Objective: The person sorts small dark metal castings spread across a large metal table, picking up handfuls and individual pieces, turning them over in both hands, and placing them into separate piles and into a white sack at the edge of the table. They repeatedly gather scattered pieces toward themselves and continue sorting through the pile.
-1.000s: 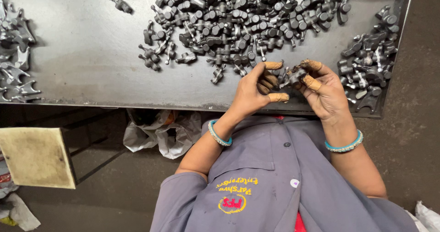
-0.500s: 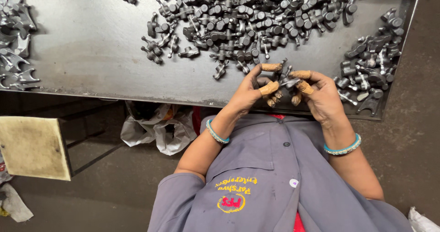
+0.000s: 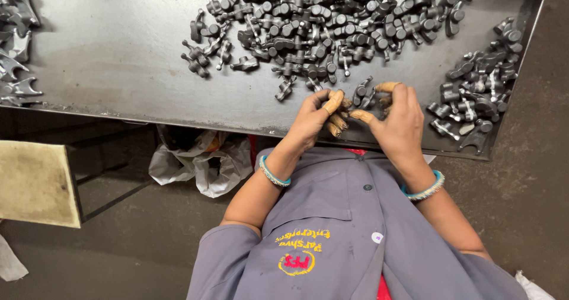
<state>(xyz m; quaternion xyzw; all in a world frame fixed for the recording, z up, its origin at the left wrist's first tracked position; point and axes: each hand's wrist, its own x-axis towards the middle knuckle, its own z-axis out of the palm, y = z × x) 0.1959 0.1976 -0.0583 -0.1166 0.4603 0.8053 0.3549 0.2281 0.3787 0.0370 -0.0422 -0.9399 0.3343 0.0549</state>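
Seen from the head camera looking straight down, a person in a grey work shirt sits at the near edge of a dark metal table [image 3: 118, 63]. Both hands meet just over that edge. The left hand [image 3: 311, 119] has its fingers curled in, with orange-stained fingertips [image 3: 333, 102] pressed against a small dark metal part [image 3: 363, 93] held between the 2 hands. The right hand [image 3: 400, 125] is also closed around the same part, its thumb and forefinger pinching it from the other side. Each wrist wears a turquoise bangle [image 3: 274, 172]. Just beyond the hands lies a large heap of similar metal parts [image 3: 320, 21]. A smaller pile [image 3: 480, 92] sits to the right of the right hand, and another group [image 3: 15, 45] lies at the far left edge. Under the table, a crumpled plastic bag [image 3: 201, 160] rests on the floor.
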